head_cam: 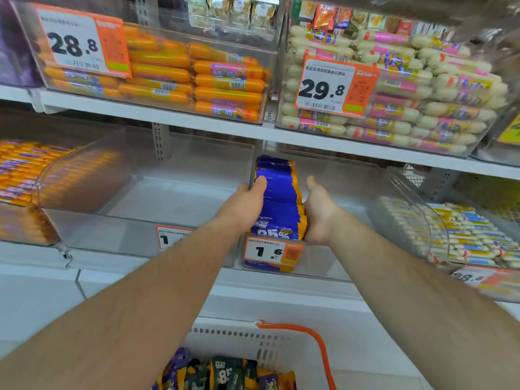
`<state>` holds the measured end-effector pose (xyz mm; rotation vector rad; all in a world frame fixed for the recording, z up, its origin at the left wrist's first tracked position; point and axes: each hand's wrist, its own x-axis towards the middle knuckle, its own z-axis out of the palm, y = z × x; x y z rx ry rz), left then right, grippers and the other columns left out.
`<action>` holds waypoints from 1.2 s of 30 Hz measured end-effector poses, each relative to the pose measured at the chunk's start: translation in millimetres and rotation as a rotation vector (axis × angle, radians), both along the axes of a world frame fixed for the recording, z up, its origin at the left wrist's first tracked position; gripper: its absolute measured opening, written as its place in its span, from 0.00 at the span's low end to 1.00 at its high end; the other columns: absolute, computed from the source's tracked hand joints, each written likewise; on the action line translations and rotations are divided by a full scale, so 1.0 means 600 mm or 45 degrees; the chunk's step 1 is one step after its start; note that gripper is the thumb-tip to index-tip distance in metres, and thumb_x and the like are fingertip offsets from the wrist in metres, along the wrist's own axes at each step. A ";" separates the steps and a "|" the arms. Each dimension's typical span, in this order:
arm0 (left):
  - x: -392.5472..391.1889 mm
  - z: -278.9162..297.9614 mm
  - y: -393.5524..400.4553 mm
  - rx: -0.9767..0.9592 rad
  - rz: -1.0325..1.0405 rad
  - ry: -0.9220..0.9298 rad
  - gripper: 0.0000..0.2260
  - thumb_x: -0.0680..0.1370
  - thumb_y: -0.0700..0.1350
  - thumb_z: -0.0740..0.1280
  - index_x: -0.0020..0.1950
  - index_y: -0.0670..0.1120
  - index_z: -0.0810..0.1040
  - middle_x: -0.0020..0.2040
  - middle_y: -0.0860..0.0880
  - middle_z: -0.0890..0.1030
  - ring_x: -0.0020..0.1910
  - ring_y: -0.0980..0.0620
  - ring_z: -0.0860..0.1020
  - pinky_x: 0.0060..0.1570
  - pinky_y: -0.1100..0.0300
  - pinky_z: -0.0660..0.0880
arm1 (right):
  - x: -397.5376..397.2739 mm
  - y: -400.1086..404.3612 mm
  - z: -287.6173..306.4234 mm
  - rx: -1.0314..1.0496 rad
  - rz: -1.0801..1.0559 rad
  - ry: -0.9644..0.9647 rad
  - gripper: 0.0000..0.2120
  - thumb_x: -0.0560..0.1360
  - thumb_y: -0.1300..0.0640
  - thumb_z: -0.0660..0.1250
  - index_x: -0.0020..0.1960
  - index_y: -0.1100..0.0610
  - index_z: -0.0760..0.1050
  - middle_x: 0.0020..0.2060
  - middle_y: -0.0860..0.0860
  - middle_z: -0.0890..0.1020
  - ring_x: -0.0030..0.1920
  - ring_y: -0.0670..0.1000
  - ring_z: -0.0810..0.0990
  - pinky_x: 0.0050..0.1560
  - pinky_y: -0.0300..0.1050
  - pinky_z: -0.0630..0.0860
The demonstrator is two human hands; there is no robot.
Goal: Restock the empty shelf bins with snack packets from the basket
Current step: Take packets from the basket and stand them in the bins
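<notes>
A stack of blue and yellow snack packets (280,198) stands on edge in a clear shelf bin (337,192) on the middle shelf. My left hand (244,206) grips the stack's left side, thumb on top. My right hand (319,211) presses the stack's right side with the thumb raised. The white basket (239,339) with an orange handle (315,342) sits below at the frame's bottom. It holds several more purple, black and yellow packets (225,372).
A clear bin (157,198) to the left of the stack holds nothing. Bins of orange sausages (197,74) and white sausages (408,88) fill the upper shelf. More stocked bins sit at far left (25,175) and far right (472,235). Price tags (273,253) hang on bin fronts.
</notes>
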<state>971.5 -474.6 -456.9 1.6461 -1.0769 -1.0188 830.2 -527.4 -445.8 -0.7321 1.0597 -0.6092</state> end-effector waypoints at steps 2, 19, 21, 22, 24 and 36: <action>0.003 -0.005 -0.003 0.024 -0.012 0.025 0.34 0.64 0.75 0.50 0.61 0.57 0.70 0.54 0.49 0.83 0.50 0.46 0.83 0.57 0.45 0.77 | -0.004 -0.011 0.000 0.050 -0.014 0.045 0.50 0.69 0.19 0.45 0.61 0.60 0.79 0.53 0.62 0.84 0.50 0.63 0.84 0.49 0.56 0.79; 0.019 -0.021 -0.032 0.101 0.027 0.259 0.17 0.84 0.56 0.50 0.49 0.47 0.74 0.36 0.50 0.85 0.36 0.54 0.84 0.40 0.60 0.80 | 0.026 -0.130 -0.007 -0.316 -0.200 0.403 0.37 0.75 0.26 0.48 0.34 0.57 0.76 0.24 0.50 0.75 0.25 0.50 0.76 0.38 0.42 0.74; 0.017 -0.018 -0.027 0.086 0.018 0.301 0.18 0.83 0.58 0.51 0.55 0.46 0.74 0.44 0.47 0.86 0.43 0.50 0.85 0.52 0.52 0.80 | 0.007 -0.163 -0.043 -0.335 -0.242 0.432 0.42 0.70 0.21 0.49 0.46 0.58 0.81 0.26 0.48 0.70 0.27 0.48 0.69 0.40 0.43 0.67; 0.017 -0.019 -0.028 0.086 0.022 0.315 0.18 0.83 0.58 0.52 0.56 0.47 0.74 0.46 0.47 0.86 0.45 0.50 0.85 0.55 0.50 0.80 | -0.002 -0.167 -0.051 -0.400 -0.270 0.454 0.40 0.69 0.20 0.49 0.43 0.56 0.78 0.26 0.47 0.67 0.27 0.47 0.66 0.37 0.42 0.66; 0.017 -0.020 -0.029 0.068 0.023 0.300 0.18 0.82 0.58 0.52 0.56 0.47 0.74 0.47 0.47 0.85 0.46 0.50 0.85 0.56 0.48 0.79 | 0.000 -0.165 -0.029 -0.507 -0.260 0.424 0.33 0.78 0.29 0.48 0.32 0.55 0.68 0.19 0.48 0.66 0.19 0.46 0.67 0.29 0.35 0.69; 0.015 -0.018 -0.024 0.045 0.062 0.150 0.19 0.81 0.58 0.49 0.52 0.50 0.75 0.49 0.47 0.84 0.48 0.48 0.83 0.57 0.46 0.78 | 0.026 -0.176 -0.014 -0.498 -0.222 0.391 0.33 0.77 0.29 0.51 0.36 0.57 0.71 0.19 0.49 0.72 0.18 0.47 0.71 0.24 0.31 0.68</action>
